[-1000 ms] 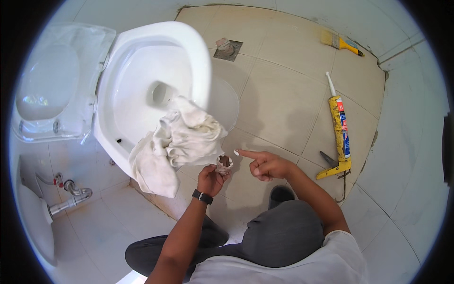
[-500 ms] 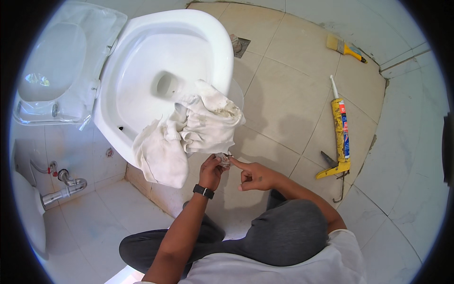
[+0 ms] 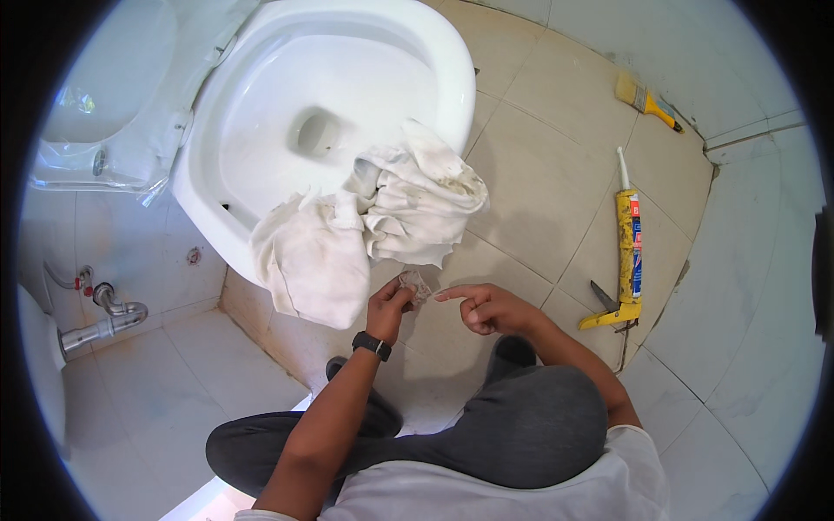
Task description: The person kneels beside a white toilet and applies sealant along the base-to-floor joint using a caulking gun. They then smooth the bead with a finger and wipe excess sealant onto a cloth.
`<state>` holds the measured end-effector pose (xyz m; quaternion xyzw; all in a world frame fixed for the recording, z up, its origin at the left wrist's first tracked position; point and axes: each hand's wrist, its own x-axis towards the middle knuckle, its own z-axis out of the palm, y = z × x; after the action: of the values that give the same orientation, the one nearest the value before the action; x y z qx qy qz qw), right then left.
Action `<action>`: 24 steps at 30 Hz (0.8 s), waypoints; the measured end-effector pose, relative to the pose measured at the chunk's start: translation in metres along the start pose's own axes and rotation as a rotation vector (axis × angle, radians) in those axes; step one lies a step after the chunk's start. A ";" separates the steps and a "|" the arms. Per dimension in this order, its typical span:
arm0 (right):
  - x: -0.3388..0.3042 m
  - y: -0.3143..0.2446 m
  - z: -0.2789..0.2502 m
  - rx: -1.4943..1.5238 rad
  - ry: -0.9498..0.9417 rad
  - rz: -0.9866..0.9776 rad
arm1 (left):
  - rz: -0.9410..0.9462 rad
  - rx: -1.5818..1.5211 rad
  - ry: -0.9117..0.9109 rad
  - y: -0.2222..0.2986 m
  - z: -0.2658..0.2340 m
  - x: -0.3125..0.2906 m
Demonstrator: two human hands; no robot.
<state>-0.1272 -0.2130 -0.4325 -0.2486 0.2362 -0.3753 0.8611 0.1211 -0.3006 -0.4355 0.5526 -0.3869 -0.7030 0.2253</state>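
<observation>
In my left hand (image 3: 388, 311), closed between thumb and fingers, is a small crumpled whitish scrap (image 3: 416, 284); whether it is cloth or paper I cannot tell. Just to its right is my right hand (image 3: 493, 308), its index finger stretched toward the scrap and the other fingers curled. Nothing shows in that hand. Beyond the left hand, a dirty white cloth (image 3: 417, 208) hangs in folds over the near rim of the white toilet bowl (image 3: 456, 78).
On the tiled floor to the right lies a yellow caulking gun (image 3: 627, 243) with a tube in it. A paintbrush (image 3: 645, 100) lies farther off near the wall. At left are a plastic-wrapped toilet seat (image 3: 156, 113) and a chrome pipe (image 3: 109, 321).
The right index fingertip has drawn back slightly from the scrap and its hand has lifted a little. The view has shifted, so the toilet sits slightly higher.
</observation>
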 end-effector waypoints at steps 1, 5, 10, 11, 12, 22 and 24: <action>0.000 0.002 0.000 0.104 0.001 -0.033 | -0.013 -0.031 -0.012 -0.001 0.000 -0.002; 0.003 0.015 0.006 0.337 0.009 -0.122 | -0.012 -0.263 -0.105 -0.006 0.007 -0.005; 0.009 0.028 0.019 0.354 0.047 -0.215 | 0.007 -0.311 -0.123 -0.011 0.010 -0.003; 0.010 0.030 0.020 0.318 0.071 -0.191 | 0.012 -0.296 -0.120 -0.012 0.010 -0.002; 0.010 0.030 0.022 0.284 0.094 -0.166 | 0.019 -0.287 -0.117 -0.013 0.009 -0.002; -0.002 0.023 0.026 0.343 0.099 -0.024 | 0.100 -0.256 -0.065 -0.017 0.008 -0.003; -0.004 0.017 0.023 0.355 0.012 0.024 | 0.139 -0.266 -0.046 -0.013 0.006 -0.002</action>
<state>-0.1075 -0.1940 -0.4239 -0.0875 0.1744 -0.4023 0.8944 0.1171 -0.2897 -0.4445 0.4737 -0.3328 -0.7431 0.3356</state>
